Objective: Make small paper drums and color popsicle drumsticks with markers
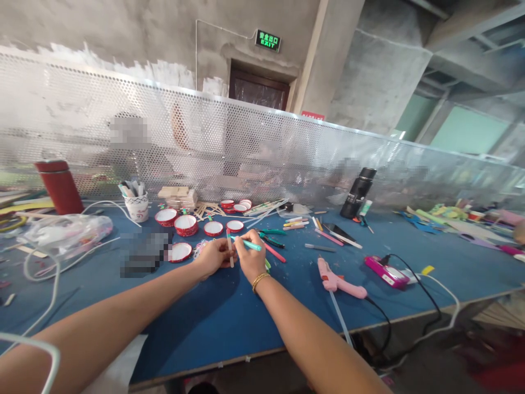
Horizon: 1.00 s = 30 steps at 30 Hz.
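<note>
Between the fingers of my left hand (pixel 215 256) a wooden craft stick (pixel 232 257) stands upright, its top end coloured reddish. My right hand (pixel 251 261), with a gold bracelet at the wrist, grips a teal marker pen (pixel 252 245) like a pencil. The pen's tip end meets the upper part of the stick; whether it touches is too small to tell. Just behind my hands sit several red-rimmed round white cups (pixel 213 228). Right beside my right hand lie green-handled pliers (pixel 273 239) and a red marker (pixel 274 253).
A pink glue gun (pixel 339 282) and a magenta power strip (pixel 386 272) with cords lie to the right. A black bottle (pixel 358 194) and a red bottle (pixel 59 187) stand near the perforated metal screen (pixel 262 148). At left are a cup of markers (pixel 136 208) and plastic bags (pixel 69 232).
</note>
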Available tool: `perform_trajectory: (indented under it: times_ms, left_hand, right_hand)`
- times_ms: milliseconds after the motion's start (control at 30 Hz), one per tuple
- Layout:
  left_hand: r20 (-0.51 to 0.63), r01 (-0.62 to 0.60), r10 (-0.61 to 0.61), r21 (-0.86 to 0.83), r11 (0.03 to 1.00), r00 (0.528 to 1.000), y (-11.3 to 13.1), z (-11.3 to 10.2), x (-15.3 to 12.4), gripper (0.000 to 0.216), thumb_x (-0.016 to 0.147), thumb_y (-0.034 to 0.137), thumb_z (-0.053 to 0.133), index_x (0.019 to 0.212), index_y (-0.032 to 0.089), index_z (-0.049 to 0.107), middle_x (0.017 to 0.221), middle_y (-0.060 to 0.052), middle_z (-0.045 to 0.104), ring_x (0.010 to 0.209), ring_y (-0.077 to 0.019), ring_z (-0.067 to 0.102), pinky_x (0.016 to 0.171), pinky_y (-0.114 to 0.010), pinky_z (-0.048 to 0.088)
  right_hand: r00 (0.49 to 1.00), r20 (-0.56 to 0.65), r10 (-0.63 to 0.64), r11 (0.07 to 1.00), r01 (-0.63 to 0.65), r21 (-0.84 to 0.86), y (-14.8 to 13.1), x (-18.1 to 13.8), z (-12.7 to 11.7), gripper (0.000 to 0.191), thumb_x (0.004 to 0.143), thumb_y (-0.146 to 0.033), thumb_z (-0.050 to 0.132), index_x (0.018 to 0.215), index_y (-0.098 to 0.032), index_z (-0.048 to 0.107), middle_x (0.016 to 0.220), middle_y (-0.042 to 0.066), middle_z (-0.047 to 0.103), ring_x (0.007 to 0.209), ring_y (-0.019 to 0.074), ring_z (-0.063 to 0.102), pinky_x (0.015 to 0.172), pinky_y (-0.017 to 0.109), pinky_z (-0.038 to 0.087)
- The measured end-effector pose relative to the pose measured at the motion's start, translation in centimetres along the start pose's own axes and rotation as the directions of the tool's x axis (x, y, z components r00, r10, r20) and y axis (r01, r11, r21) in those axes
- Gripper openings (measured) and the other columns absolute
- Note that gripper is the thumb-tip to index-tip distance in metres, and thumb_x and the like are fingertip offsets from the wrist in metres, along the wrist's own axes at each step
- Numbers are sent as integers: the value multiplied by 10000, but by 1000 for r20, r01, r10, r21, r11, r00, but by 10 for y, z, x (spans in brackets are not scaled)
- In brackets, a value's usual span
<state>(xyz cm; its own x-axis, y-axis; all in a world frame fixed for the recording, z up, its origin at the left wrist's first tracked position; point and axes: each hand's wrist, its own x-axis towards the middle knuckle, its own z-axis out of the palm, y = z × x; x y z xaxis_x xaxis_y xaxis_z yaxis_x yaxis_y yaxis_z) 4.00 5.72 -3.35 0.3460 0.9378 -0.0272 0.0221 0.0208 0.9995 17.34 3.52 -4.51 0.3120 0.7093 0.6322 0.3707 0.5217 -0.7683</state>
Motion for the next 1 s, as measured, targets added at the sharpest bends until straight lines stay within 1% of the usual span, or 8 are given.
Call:
perform_trajectory:
  times_ms: [167, 267, 433, 667, 767, 900, 1000]
  left_hand:
    - [-8, -9, 9, 3, 1000, 1000, 1, 1, -2, 319, 617, 247, 891, 714, 176, 595, 647, 39, 658, 566, -127, 642, 598, -257, 535]
    - [-11, -5, 5, -1, 1000, 1000, 1, 1, -1, 334, 603, 261, 898, 729, 176, 600, 668, 32, 674, 589, -140, 659, 608, -265, 543]
    - [4, 10, -10, -4, 1000, 1000, -1, -1, 1, 383, 564, 293, 911, 766, 184, 605, 721, 12, 710, 687, -183, 707, 649, -286, 562]
    - [8, -25, 25, 7, 1000, 1000, -3, -1, 2, 341, 598, 293, 889, 733, 182, 596, 655, 41, 664, 580, -131, 644, 611, -260, 530]
    - [12, -23, 23, 6, 1000, 1000, -4, -1, 2, 355, 591, 301, 893, 754, 182, 601, 671, 34, 674, 603, -143, 656, 621, -268, 534]
    - [15, 4, -4, 9, 1000, 1000, -4, -2, 3, 371, 585, 305, 894, 781, 184, 603, 713, 9, 703, 683, -178, 697, 657, -293, 553]
    - [16, -5, 5, 12, 1000, 1000, -3, -1, 2, 372, 585, 305, 897, 762, 182, 594, 699, 14, 696, 666, -172, 693, 644, -283, 549]
  right_hand:
    - [999, 45, -24, 1000, 24, -12, -5, -1, 0, 238, 874, -381, 585, 710, -238, 491, 673, -26, 577, 656, 162, 554, 668, 282, 436]
    - [999, 43, -29, 999, 31, -35, -3, 0, 0, 240, 871, -384, 583, 708, -237, 485, 671, -27, 570, 653, 160, 546, 667, 281, 427]
    - [1000, -13, -5, 999, 4, -45, 3, 2, 0, 234, 863, -376, 578, 705, -239, 473, 655, -31, 562, 647, 161, 544, 662, 278, 425]
    - [999, 36, -37, 999, 37, -20, -4, 0, 0, 242, 863, -386, 587, 704, -239, 480, 669, -29, 573, 645, 158, 545, 660, 277, 428]
    - [999, 39, -28, 999, 30, -37, -4, 1, 0, 241, 861, -390, 583, 703, -240, 479, 659, -31, 567, 639, 159, 542, 650, 277, 422]
    - [1000, -12, -1, 999, 1, -46, 0, 2, -1, 234, 856, -385, 578, 704, -244, 470, 641, -35, 555, 638, 164, 547, 653, 280, 426]
    - [1000, -3, -9, 1000, 8, -29, 0, 2, -1, 238, 865, -395, 579, 712, -243, 478, 658, -31, 570, 649, 165, 557, 663, 282, 438]
